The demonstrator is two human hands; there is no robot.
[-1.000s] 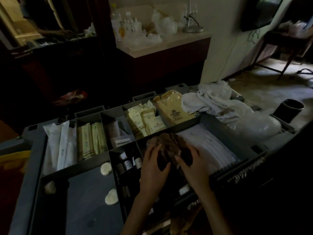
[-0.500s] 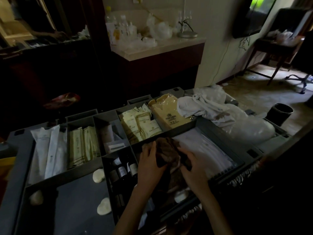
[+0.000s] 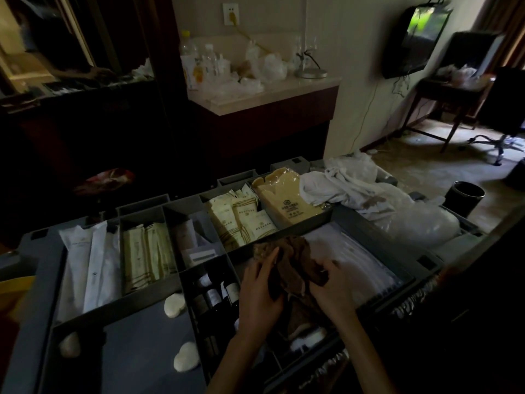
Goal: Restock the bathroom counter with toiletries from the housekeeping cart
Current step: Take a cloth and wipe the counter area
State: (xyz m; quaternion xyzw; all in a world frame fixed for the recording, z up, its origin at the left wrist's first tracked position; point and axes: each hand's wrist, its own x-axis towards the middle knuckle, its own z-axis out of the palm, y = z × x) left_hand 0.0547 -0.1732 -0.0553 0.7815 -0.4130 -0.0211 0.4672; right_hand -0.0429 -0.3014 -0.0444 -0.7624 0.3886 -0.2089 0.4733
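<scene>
The grey housekeeping cart tray (image 3: 39, 268) fills the foreground, split into compartments. A crumpled brown cloth (image 3: 295, 260) sits over a front compartment; my left hand (image 3: 260, 294) grips its left side and my right hand (image 3: 332, 288) grips its right side. Small dark bottles (image 3: 216, 294) stand in the compartment just left of my left hand. Cream sachets (image 3: 241, 220), white sleeved packets (image 3: 91, 263) and cream packets (image 3: 145, 254) fill the rear compartments. Beyond the cart is the pale counter (image 3: 284, 95), holding bottles and plastic wrappers.
White soap pieces (image 3: 174, 305) lie in the front left tray section. A beige wrapped pack (image 3: 287, 203) and a heap of white towels (image 3: 349, 189) lie at the cart's right rear. A black bin (image 3: 463, 197) stands on the floor right, a desk and chair farther back.
The view has tilted up toward the counter and room. Both hands have gathered the brown cloth tighter and lifted it slightly within the compartment.
</scene>
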